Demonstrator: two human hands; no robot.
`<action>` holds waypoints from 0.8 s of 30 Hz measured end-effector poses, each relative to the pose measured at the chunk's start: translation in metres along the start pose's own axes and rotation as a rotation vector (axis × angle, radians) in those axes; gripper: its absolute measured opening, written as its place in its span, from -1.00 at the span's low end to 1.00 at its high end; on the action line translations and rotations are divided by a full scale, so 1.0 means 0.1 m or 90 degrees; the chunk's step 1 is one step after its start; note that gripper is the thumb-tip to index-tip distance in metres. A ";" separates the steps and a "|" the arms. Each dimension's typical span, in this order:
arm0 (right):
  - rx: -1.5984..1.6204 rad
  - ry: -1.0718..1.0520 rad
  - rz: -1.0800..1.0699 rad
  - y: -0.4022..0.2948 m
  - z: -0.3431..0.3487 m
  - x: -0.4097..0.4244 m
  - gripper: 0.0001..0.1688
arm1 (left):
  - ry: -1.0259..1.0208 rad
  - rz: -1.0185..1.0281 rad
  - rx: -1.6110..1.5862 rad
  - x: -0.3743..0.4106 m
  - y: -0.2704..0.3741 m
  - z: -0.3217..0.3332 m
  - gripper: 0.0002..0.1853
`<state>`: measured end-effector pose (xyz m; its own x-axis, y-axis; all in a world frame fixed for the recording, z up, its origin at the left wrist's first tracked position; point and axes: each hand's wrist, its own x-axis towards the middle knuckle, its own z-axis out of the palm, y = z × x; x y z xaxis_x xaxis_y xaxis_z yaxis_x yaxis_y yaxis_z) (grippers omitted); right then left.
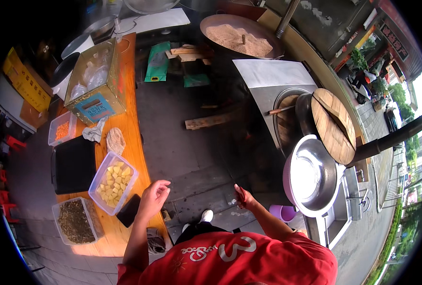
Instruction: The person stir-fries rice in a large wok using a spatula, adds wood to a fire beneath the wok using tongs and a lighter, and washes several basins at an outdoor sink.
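Note:
My left hand (153, 199) hovers by the wooden table's edge with fingers loosely curled and apart, holding nothing. Beside it lie a black smartphone (129, 211) and a clear plastic box of cut potatoes (115, 181). My right hand (244, 197) is out over the dark floor, closed around the red handle of a thin tool (244, 194). A narrow dark blade or rod seems to run forward from it; its far end is lost in shadow, so its kind cannot be told.
The wooden table (130, 85) holds a cardboard box of plastic bags (95, 76), a black tray (74, 162), diced carrots (62, 130) and a tub of dark shredded food (74, 221). At right stand a steel basin (309, 176), wooden lid (332, 124) and sink (339, 217). Planks (209, 121) lie ahead.

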<state>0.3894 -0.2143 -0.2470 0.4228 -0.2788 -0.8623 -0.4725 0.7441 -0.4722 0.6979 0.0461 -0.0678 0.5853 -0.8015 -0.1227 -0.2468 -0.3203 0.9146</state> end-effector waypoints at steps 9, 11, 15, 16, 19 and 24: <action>0.017 -0.029 -0.091 -1.55 0.35 0.57 -0.23 | 0.110 -0.022 -0.052 0.65 -0.25 0.07 -0.78; 0.018 -0.033 -0.103 -1.93 0.43 0.68 -0.22 | 0.125 0.006 -0.059 0.97 -0.28 0.03 -0.78; 0.009 -0.019 -0.119 -2.58 0.60 0.84 -0.23 | 0.136 -0.019 -0.019 1.89 -0.33 -0.08 -0.77; 0.000 -0.032 -0.125 -2.71 0.61 0.89 -0.21 | 0.129 -0.011 0.012 2.11 -0.37 -0.13 -0.76; 0.022 -0.027 -0.095 -3.16 0.70 1.17 -0.18 | 0.112 -0.029 0.079 2.86 -0.48 -0.31 -0.74; 0.039 -0.028 -0.121 -3.74 0.87 1.76 -0.13 | 0.120 0.007 0.421 3.98 -0.90 -0.77 -0.76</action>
<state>0.7072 -0.4890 -0.2060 0.5340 -0.3911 -0.7496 -0.3337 0.7171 -0.6119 1.0126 -0.2048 -0.1690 0.6899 -0.7239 0.0086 -0.6378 -0.6022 0.4801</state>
